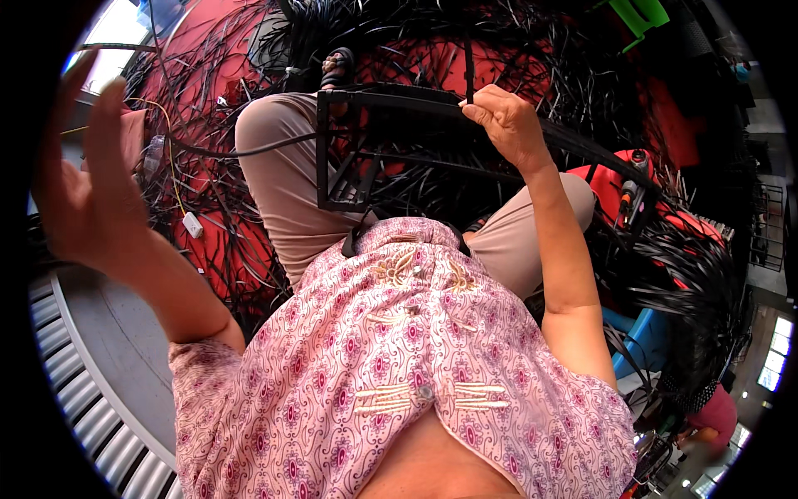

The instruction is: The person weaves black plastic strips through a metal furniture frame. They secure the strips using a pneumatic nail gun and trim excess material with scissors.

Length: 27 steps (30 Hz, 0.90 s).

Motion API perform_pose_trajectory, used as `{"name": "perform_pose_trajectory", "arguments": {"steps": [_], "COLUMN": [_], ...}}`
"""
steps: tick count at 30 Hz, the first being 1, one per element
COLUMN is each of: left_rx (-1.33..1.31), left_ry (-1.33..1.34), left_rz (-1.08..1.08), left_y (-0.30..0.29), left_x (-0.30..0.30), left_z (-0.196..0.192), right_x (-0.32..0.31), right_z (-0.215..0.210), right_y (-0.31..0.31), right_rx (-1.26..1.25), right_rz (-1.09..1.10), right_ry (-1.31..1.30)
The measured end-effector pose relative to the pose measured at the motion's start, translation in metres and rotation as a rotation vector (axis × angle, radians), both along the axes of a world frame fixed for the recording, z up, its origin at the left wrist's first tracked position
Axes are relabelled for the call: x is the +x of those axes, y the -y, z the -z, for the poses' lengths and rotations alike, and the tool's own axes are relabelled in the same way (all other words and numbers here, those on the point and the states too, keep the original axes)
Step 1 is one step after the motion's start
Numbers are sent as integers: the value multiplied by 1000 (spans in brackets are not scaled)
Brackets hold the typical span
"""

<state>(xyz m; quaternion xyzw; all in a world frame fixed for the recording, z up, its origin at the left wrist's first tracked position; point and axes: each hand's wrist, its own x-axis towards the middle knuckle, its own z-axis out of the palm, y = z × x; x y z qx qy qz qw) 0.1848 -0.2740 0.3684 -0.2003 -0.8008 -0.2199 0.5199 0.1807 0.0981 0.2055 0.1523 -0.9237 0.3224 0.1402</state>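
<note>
A black open frame (322,150) with straight bars rests across my lap, between my bent knees. My right hand (509,125) is closed in a pinch at its far bar, on a flat black strip (470,62) that runs away from my fingers. Raised at the far left, my left hand (87,183) has its fingers apart and is slightly blurred. Close to its fingertips passes a thin black strip (125,47); whether they touch is unclear. Another dark strip (233,154) curves leftward from the frame's left side.
Loose black strips (532,62) lie tangled over the red floor covering (208,41). A hand tool with an orange part (629,200) lies at the right, above a blue bin (640,341). A roller conveyor (91,407) curves along the lower left. Another person (713,412) is at the lower right.
</note>
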Motion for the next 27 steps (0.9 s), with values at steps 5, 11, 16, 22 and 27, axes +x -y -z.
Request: {"name": "perform_pose_trajectory", "arguments": {"steps": [5, 11, 16, 22, 27], "left_rx": [-40, 969, 1131, 696, 485], "left_ry": [855, 1847, 1479, 847, 776], "left_rz": [1093, 960, 980, 642, 662], "left_y": [-103, -177, -220, -232, -223], "left_x": [16, -9, -29, -50, -55], "left_z": [88, 222, 249, 275, 268], "right_x": [-10, -31, -46, -54, -52], "right_z": [-7, 12, 20, 25, 26], "right_y": [0, -10, -20, -24, -19], "right_rx": [-179, -273, -309, -119, -5], "right_rz": [163, 104, 131, 48, -4], "right_ry": [381, 579, 722, 699, 558]}}
